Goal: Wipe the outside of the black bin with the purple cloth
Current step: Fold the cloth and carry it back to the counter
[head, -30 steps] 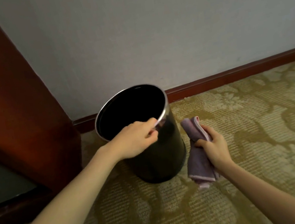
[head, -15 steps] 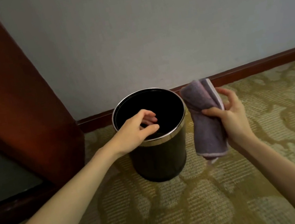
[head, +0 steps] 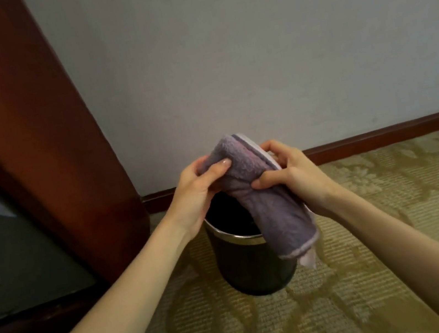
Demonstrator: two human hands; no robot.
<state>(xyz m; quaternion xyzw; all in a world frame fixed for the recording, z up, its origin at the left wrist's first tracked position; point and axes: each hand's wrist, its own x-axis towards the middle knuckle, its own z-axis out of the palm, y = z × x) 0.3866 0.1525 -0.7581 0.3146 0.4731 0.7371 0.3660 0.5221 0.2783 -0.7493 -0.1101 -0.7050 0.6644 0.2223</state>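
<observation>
purple cloth (head: 265, 202) is bunched up right above the open black bin (head: 256, 270) on the patterned carpet (head: 377, 285) by the wall, left hand (head: 201, 186) and right hand (head: 292, 174) both gripping it

I am counting one black bin (head: 254, 271), one purple cloth (head: 271, 204) and two hands, the left hand (head: 199, 190) and the right hand (head: 295, 176). Around them I am seeing one wooden cabinet (head: 33, 139), one skirting board (head: 381, 134), one patterned carpet (head: 375, 271) and one pale wall (head: 250, 45).
</observation>
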